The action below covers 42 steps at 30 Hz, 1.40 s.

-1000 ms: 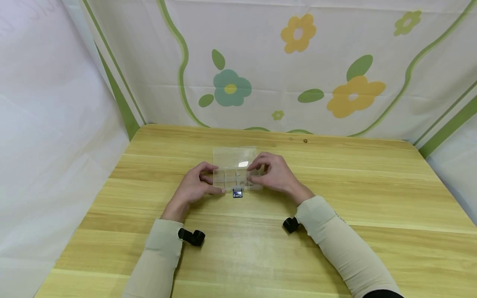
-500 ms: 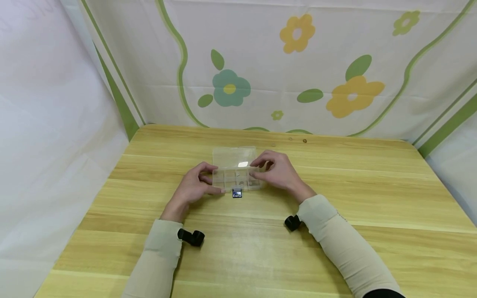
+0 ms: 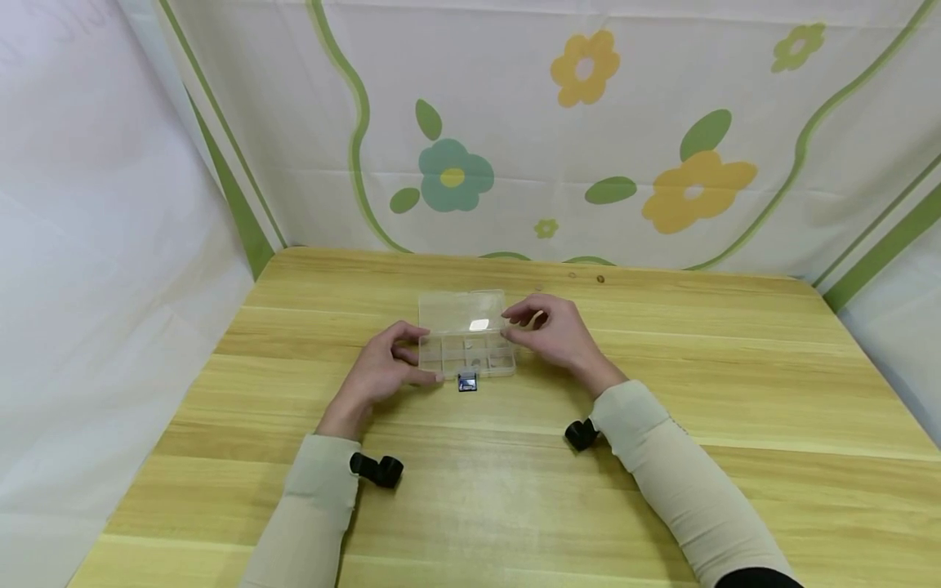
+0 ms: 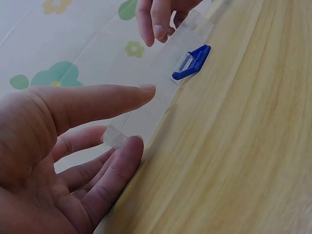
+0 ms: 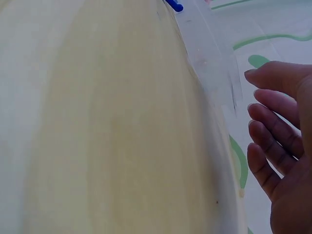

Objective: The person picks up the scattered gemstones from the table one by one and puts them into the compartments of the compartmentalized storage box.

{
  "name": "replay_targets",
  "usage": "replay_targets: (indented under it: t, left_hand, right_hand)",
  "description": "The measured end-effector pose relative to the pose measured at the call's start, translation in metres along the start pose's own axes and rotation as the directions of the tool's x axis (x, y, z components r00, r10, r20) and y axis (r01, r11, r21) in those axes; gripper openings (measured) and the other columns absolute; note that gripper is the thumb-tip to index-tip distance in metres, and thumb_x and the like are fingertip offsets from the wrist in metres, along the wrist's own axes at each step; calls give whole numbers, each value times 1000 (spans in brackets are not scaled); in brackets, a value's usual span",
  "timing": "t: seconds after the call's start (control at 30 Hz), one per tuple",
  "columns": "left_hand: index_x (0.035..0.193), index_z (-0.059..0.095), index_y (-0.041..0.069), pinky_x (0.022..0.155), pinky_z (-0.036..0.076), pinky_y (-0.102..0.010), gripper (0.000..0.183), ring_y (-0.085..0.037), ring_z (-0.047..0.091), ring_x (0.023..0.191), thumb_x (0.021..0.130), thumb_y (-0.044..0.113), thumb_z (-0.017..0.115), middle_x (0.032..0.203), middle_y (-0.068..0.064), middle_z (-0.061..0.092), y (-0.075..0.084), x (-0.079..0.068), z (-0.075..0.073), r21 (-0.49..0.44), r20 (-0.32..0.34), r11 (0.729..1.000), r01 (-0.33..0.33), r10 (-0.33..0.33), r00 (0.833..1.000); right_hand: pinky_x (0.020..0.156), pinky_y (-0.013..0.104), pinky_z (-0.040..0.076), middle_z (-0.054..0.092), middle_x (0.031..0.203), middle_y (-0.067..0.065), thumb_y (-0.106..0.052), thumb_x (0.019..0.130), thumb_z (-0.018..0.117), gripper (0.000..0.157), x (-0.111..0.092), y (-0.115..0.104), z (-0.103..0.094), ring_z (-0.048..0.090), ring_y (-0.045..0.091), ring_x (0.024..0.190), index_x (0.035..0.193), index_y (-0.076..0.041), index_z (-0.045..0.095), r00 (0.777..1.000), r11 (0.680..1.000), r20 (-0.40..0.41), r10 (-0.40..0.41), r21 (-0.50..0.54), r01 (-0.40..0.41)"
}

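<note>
A clear plastic compartment box (image 3: 453,353) lies on the table with its lid (image 3: 450,310) raised at the back. A blue latch (image 3: 467,382) sticks out from the front edge, and shows again as a blue clasp (image 4: 195,63) in the left wrist view. Several small items, too small to identify, lie in the right-hand compartments. My left hand (image 3: 382,363) grips the box's left end between thumb and fingers. Beside the box's back right corner hovers my right hand (image 3: 555,331). Its fingers are loosely bent, and the right wrist view shows them apart, with nothing visible between them.
Near the table's back edge lie a dark small ring (image 3: 600,279) and a paler ring (image 3: 573,275), with another faint one (image 3: 539,287) to their left. A flowered cloth (image 3: 515,122) hangs directly behind the wooden table (image 3: 478,490).
My right hand has moved from over the box's right compartments out to the right and slightly back. My left hand and the box have stayed in place.
</note>
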<state>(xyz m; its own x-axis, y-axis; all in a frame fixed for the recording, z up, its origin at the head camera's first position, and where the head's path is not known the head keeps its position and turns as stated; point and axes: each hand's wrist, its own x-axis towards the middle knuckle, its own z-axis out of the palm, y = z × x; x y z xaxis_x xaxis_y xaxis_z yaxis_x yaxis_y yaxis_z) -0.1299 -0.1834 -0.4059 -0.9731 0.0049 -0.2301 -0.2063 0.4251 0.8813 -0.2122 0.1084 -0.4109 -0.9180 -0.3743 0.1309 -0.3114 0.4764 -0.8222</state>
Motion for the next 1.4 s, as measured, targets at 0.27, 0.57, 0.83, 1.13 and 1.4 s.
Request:
replay_targets:
  t: [0.27,0.57,0.83,1.13,1.4]
  left_hand:
    - [138,68,15,86,46,-34,67,-28,59,107,77,6,96,125,-13,66,-1,0,0,-2,-5,1000,1,-1,1000]
    - [138,67,14,85,45,-34,67,-28,58,107,78,8,96,124,-13,65,-1,1,0,0,-3,1000,-3,3,1000]
    - [138,68,14,86,45,-34,67,-28,58,107,78,8,96,125,-14,65,-1,2,0,-9,0,1000,1,-1,1000]
    - [138,68,13,87,45,-34,68,-28,58,108,77,5,96,128,-14,66,-3,2,1,-25,-1,1000,4,-4,1000]
    - [137,68,15,88,45,-35,67,-29,58,107,76,5,95,126,-13,66,-2,1,0,-28,-7,1000,3,-3,1000]
  right_hand:
    - [88,39,55,77,110,4,-22,92,86,21,7,8,-8,66,23,101,111,-15,83,998,998,-26,61,-26,-61]
    - [90,39,55,76,119,8,-25,92,87,27,12,17,-16,67,25,104,116,-12,82,993,994,-23,112,10,-112]
    - [87,37,55,76,122,8,-29,94,86,30,18,27,-23,67,26,108,119,-14,80,977,979,-62,202,28,-200]
    - [99,45,52,72,128,10,-26,95,84,35,26,35,-27,63,31,120,126,-12,78,955,969,-170,245,16,-246]
    - [103,47,51,73,127,12,-25,95,83,33,33,42,-30,64,31,120,125,-11,78,955,973,-191,227,7,-230]
